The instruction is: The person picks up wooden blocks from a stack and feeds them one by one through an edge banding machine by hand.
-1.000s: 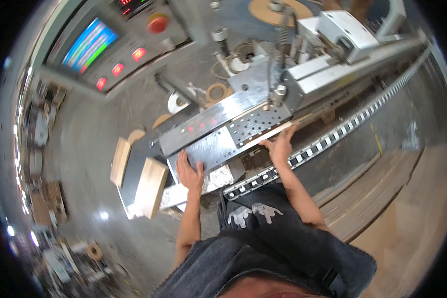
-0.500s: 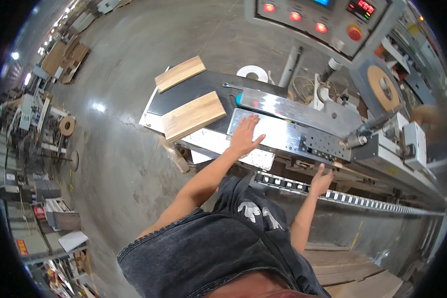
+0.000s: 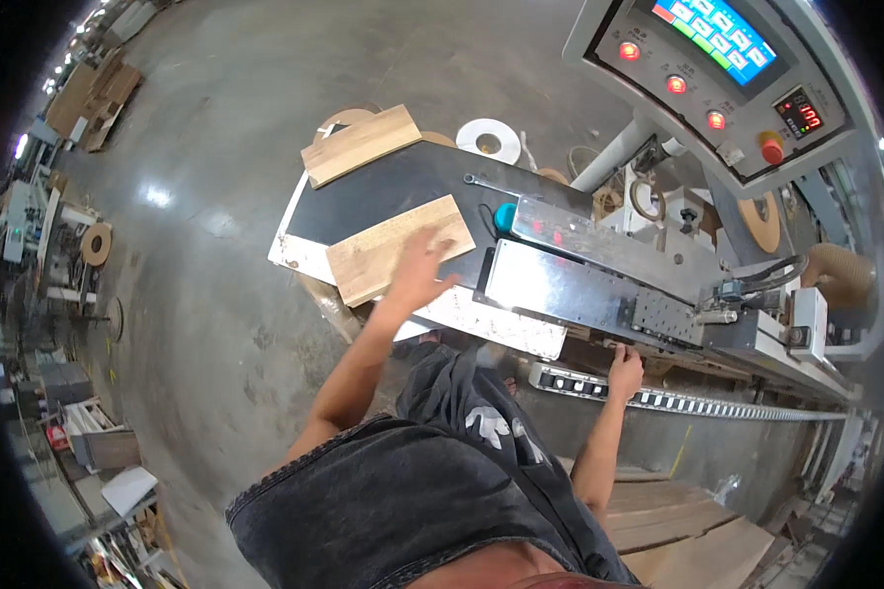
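On the black table beside the machine, the left hand lies flat and open on a wooden board, gripping nothing. Another wooden board sits farther off. Right hand rests at the roller rail, fingers seemingly curled; its grip is unclear.

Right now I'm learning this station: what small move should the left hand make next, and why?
Probably close the fingers on the near board and draw it toward the machine bed. The left hand lies spread and blurred on that board's end, not gripping, while the right hand rests at the machine's front edge.
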Tool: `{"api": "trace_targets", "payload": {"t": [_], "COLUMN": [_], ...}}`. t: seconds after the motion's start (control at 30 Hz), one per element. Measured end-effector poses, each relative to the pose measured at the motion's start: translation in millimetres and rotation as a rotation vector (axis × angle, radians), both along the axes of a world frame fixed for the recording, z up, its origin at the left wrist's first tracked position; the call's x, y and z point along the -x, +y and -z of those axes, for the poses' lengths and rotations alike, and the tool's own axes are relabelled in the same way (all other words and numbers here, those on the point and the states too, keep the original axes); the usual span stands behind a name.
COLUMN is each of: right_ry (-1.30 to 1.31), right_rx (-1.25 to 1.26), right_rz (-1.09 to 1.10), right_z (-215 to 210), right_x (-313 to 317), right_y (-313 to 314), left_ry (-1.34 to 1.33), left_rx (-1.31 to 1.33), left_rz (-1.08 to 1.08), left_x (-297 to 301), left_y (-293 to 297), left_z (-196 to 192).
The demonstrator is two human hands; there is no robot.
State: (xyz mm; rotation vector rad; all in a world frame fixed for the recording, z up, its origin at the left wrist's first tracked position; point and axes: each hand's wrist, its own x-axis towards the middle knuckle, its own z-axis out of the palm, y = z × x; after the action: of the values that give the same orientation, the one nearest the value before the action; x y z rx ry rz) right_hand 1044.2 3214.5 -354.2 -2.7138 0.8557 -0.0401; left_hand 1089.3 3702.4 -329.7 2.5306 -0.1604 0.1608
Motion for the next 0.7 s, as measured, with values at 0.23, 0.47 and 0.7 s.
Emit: {"api": "trace_targets", "payload": {"t": [0.23,0.47,0.7], "right_ry": [0.015,0.044,-0.02], "right_rx": [0.038,0.061,0.057], "right_rz": [0.038,0.066,0.058], "right_z": [8.1,13.6,7.7], "right_x": [-5.6,-6.4,1.5], "right_y": [-7.5,-7.9,-4.3], "left_ry": [0.228,0.222,0.276], "left_rx": [-0.213,-0.197,-0.005], "left_rz": [-0.116,-0.046,-0.007], "left_x": [6.8,-4.7,-20.9], "left_y": [87.7,106.5,94.1], "left_z": [-4.3,-10.0,-58.1]}}
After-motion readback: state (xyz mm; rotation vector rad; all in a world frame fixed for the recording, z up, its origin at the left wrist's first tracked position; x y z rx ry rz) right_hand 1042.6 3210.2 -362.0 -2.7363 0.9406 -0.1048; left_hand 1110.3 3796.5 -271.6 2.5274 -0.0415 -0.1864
